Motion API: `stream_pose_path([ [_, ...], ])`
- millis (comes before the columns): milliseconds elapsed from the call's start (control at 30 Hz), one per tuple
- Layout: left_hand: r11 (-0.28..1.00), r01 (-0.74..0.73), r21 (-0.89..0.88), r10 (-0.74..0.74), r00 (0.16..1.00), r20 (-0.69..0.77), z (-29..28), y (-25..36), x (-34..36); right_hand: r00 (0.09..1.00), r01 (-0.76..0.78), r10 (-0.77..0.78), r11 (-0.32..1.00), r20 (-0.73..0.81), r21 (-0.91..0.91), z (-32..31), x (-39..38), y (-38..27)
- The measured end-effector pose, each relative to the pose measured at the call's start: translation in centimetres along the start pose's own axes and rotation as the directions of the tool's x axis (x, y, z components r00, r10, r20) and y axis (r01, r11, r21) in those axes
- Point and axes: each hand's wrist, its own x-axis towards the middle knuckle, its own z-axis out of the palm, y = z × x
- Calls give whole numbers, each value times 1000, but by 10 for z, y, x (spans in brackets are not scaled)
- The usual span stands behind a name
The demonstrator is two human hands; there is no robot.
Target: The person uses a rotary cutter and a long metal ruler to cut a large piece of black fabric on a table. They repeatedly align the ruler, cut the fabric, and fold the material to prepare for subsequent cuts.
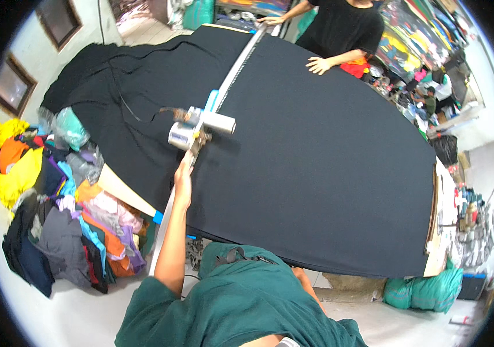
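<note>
Cutter (201,128) midway along the guide rail (236,66) across black cloth (316,150); left hand (183,179) closed on its handle, far half uncut, right hand hidden.

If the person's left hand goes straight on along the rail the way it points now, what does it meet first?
The left hand already reaches the handle of the white and blue rail-mounted cutting machine on the black cloth. That machine is probably first; beyond it the long metal rail runs on.
</note>
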Motion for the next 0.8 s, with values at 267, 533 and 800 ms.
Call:
stream_pose_path([
  [267, 862, -351, 366, 251, 923, 293, 86, 10, 16, 998, 69, -65, 971, -25, 227, -13, -84, -45],
  [533, 638, -139, 757, 301, 950, -79, -189, -87, -141, 759, 650, -573, 692, -308, 315, -99, -214, -236],
  [800, 548, 312, 776, -45, 938, -345, -263, -107, -253, 268, 825, -912, 384, -311, -414, -55, -132, -349],
])
